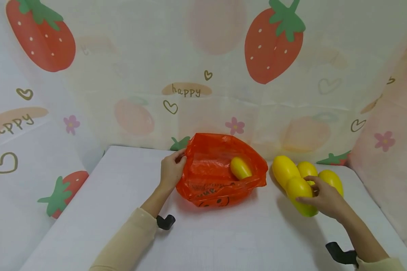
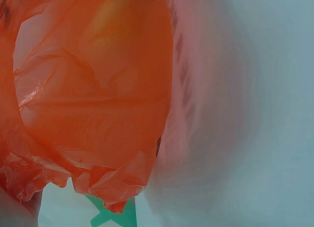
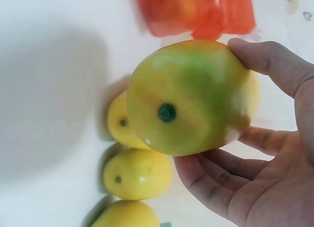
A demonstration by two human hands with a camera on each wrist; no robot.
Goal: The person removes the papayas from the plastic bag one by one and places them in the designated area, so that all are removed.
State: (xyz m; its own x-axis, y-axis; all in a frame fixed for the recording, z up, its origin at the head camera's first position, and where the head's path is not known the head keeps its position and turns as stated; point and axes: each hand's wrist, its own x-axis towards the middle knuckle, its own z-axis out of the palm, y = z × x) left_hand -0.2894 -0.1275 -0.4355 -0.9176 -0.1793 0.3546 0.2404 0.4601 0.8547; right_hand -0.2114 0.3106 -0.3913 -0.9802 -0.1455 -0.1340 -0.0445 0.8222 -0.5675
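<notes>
In the head view, my left hand [image 1: 171, 170] pinches the left rim of a red plastic bag [image 1: 203, 162] lying with its mouth spread wide. One yellow mango [image 1: 240, 168] is inside the bag. Off to the right, my right hand [image 1: 327, 197] grips another mango [image 1: 302, 194], raised over the table. The right wrist view shows thumb and fingers [image 3: 216, 185] on opposite sides of this mango [image 3: 196, 99], its green-tinged end with a dark green stem spot facing the camera. Three more mangoes [image 3: 140, 173] lie behind it. Thin red plastic [image 2: 108, 99] fills much of the left wrist view.
Everything rests on a white table [image 1: 220, 241]. Behind it hangs a pale curtain [image 1: 217, 113] printed with strawberries, hearts and flowers, which also runs down both sides. Dark mounts [image 1: 340, 254] sit at the wrists beside beige sleeves [image 1: 129, 241].
</notes>
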